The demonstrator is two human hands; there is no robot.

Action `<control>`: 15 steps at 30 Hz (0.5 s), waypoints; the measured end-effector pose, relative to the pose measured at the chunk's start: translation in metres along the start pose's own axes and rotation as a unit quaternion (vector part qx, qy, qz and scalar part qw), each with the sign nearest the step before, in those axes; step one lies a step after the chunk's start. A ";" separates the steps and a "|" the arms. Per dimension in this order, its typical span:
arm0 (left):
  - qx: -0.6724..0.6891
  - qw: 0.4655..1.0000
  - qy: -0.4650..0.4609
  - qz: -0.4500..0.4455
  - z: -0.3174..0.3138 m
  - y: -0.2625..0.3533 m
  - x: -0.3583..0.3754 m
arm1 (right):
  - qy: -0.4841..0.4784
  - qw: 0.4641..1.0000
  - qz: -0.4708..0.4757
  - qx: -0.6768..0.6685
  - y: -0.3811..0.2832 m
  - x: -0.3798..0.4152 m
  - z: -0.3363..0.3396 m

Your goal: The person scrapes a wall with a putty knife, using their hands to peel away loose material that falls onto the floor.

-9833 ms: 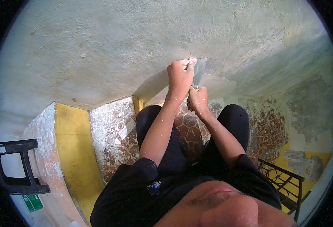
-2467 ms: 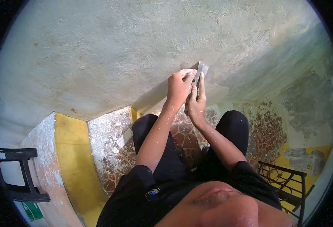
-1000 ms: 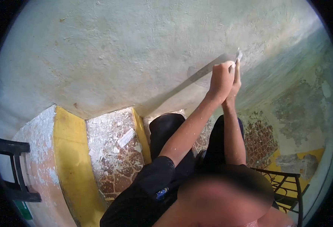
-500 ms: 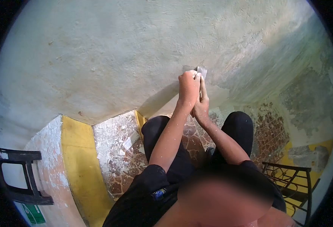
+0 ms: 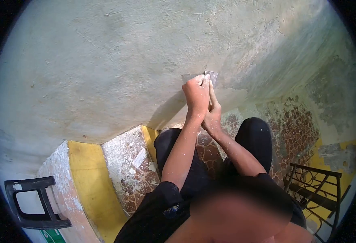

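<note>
A scraper blade (image 5: 212, 75) of flat grey metal lies against the pale, roughly surfaced wall (image 5: 117, 65). My left hand (image 5: 196, 94) is closed around the scraper's handle, which the fingers hide. Just to its right and slightly lower, my right hand (image 5: 213, 116) presses against the same tool, its fingers stretched up along the handle toward the blade. Both forearms reach out between my knees, flecked with pale specks. Around the blade, the wall has a smoother greyish patch.
White flakes and a pale scrap (image 5: 139, 158) litter the brown patterned floor (image 5: 135, 190). To the left runs a yellow-painted ledge (image 5: 90, 178), with a black plastic frame (image 5: 44, 202) beyond it. A dark metal rack (image 5: 313, 190) stands at the right.
Both hands and the scraper have slid a little to the left along the wall. The view has shifted slightly, so the black frame and the rack sit further right and lower or similar in height.
</note>
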State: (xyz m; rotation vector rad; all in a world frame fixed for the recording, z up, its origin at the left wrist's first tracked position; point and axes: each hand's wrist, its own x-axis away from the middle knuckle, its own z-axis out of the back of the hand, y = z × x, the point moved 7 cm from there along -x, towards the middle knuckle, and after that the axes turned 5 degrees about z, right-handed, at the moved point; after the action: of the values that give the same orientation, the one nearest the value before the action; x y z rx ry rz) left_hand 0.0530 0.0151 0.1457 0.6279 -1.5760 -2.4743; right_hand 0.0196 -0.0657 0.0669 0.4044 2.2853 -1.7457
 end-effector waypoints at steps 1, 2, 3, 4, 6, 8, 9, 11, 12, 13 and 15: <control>0.011 1.000 0.003 0.002 0.001 0.001 -0.001 | -0.002 1.000 0.001 -0.003 -0.001 -0.001 -0.002; 0.009 1.000 0.006 0.001 0.001 -0.001 -0.002 | 0.002 1.000 0.005 -0.009 -0.003 0.000 -0.003; 0.016 1.000 0.012 -0.004 0.000 -0.001 -0.003 | 0.005 1.000 0.008 -0.016 -0.005 0.000 -0.006; 0.023 1.000 0.018 -0.009 0.000 -0.002 -0.003 | 0.002 1.000 0.009 -0.019 -0.004 -0.003 -0.008; 0.013 0.999 0.019 -0.025 -0.007 0.011 -0.009 | 0.043 0.991 0.099 0.073 -0.016 -0.013 -0.001; 0.058 0.995 0.016 -0.082 -0.014 0.051 -0.017 | 0.064 0.983 0.141 0.102 -0.037 -0.041 0.013; 0.064 0.994 0.014 -0.083 -0.020 0.058 -0.020 | 0.056 0.988 0.127 0.063 -0.048 -0.053 0.022; 0.178 0.981 0.009 -0.078 -0.030 0.070 -0.027 | 0.044 0.991 0.123 0.006 -0.066 -0.067 0.030; 0.185 0.980 0.006 -0.078 -0.031 0.069 -0.025 | 0.045 0.991 0.126 0.013 -0.067 -0.066 0.033; 0.157 0.985 0.006 -0.074 -0.031 0.061 -0.020 | 0.040 0.991 0.122 0.025 -0.062 -0.059 0.034; 0.116 0.992 -0.004 -0.053 -0.030 0.039 -0.014 | 0.040 0.990 0.117 0.074 -0.043 -0.042 0.032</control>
State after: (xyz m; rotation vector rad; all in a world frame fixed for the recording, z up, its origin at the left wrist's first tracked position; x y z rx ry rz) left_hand 0.0745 -0.0221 0.1735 0.7513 -1.8984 -2.3869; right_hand 0.0438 -0.1104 0.1124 0.7503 2.0667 -1.8113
